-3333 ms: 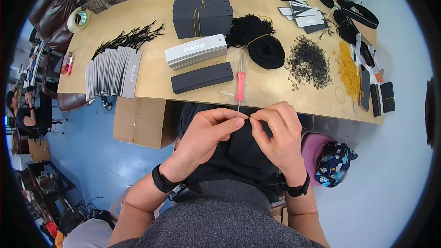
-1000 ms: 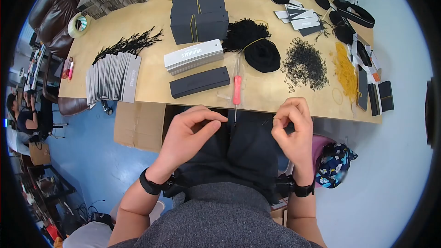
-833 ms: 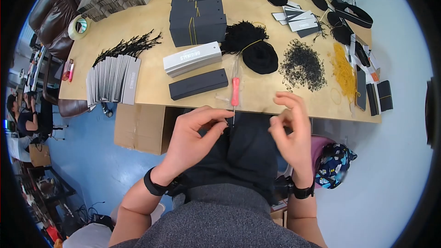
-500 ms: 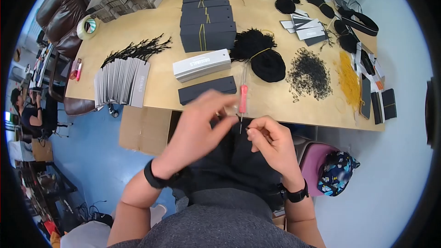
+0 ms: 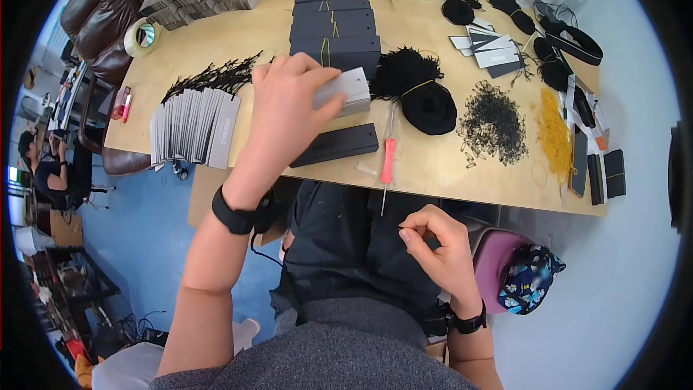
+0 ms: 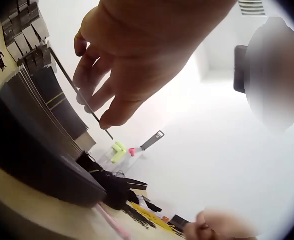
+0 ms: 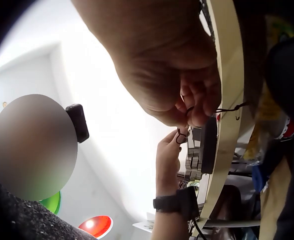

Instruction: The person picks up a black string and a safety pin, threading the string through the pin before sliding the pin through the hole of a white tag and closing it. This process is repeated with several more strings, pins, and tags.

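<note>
My left hand (image 5: pixel 285 108) is above the pale printed tag stack (image 5: pixel 354 92). In the left wrist view, that hand (image 6: pixel 137 55) pinches a thin tag (image 6: pixel 63 70), seen edge-on, between thumb and fingers. Over the lap, my right hand (image 5: pixel 439 247) has thumb and index finger together. The right wrist view shows it (image 7: pixel 172 65) pinching a looped black cord (image 7: pixel 230 109). A dark tag stack (image 5: pixel 339 144) lies just in front of the pale one, and a red-handled hook tool (image 5: pixel 388 161) overhangs the table edge.
Corded tags (image 5: pixel 191 130) fan out at the left. Banded dark stacks (image 5: pixel 336 47) stand behind. Rightward lie a black cord bundle (image 5: pixel 429 107), small black pins (image 5: pixel 492 124), yellow bands (image 5: pixel 554 133) and a phone (image 5: pixel 579 162). A pink stool (image 5: pixel 494 263) stands below the table.
My left hand has moved from the lap up and forward over the pale stack, where it pinches a tag. My right hand has shifted slightly down and right, thumb and finger still together.
</note>
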A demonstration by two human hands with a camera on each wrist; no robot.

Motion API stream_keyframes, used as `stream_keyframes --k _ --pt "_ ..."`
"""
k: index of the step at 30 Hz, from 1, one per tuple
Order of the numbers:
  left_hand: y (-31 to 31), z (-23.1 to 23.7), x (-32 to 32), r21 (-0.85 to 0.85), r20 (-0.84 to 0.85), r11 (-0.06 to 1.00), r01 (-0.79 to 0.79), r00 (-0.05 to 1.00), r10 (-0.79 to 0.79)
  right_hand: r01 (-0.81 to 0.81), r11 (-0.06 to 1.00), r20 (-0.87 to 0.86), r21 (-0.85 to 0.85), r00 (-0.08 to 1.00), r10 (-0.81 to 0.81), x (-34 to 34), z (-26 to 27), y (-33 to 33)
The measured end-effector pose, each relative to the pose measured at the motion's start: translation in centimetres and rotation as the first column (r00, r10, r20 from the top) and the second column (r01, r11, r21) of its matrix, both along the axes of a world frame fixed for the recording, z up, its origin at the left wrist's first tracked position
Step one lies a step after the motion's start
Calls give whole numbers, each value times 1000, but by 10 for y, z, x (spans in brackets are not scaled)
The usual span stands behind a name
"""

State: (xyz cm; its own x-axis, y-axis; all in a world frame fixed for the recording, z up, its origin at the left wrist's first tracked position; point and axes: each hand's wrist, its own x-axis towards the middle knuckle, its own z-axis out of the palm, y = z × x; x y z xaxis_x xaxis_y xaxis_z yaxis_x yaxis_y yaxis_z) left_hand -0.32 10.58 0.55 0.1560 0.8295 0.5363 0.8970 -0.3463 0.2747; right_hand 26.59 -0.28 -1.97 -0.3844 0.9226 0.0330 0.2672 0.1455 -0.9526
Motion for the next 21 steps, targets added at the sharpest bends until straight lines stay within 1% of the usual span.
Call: stream_keyframes --k 1,3,4,5,7,8,12,15,17,18,20,21 --pt "-9 4 3 -1 -1 1000 -2 1000 2 -2 1000 -1 -1 1000 2 0 0 0" --pt "-28 7 7 -37 -45 995 93 995 -94 0 1000 -9 6 1000 0 -1 0 0" --pt "-32 -3 8 -71 4 989 134 991 -134 0 1000 -10 5 1000 0 -1 0 0" --pt "-34 -11 8 -72 3 989 133 991 -133 -12 1000 -11 19 1000 12 -2 1 0" --pt "-36 -22 9 -165 -12 976 144 989 -148 -26 999 -10 34 1000 26 -4 2 0" --pt "-36 -27 11 -166 44 974 151 988 -145 -27 999 -15 38 1000 27 -5 2 0" --pt "-34 -31 12 -156 41 978 142 990 -137 -28 999 -10 33 1000 28 -4 2 -4" --pt "-32 -31 11 -131 90 977 170 983 -159 -15 1000 -7 21 1000 16 -2 2 -7" --pt "-36 -19 13 -13 77 988 155 985 -154 -8 1000 -3 22 1000 8 0 2 -8" --pt "-42 -12 16 -17 78 987 159 985 -157 -2 1000 0 23 1000 2 1 3 -9" --pt "-63 -4 24 -62 274 985 159 952 -136 23 1000 -11 9 1000 -22 5 3 -10" --pt "-72 -7 26 -67 274 985 159 952 -135 43 999 -23 2 999 -43 7 3 -10"
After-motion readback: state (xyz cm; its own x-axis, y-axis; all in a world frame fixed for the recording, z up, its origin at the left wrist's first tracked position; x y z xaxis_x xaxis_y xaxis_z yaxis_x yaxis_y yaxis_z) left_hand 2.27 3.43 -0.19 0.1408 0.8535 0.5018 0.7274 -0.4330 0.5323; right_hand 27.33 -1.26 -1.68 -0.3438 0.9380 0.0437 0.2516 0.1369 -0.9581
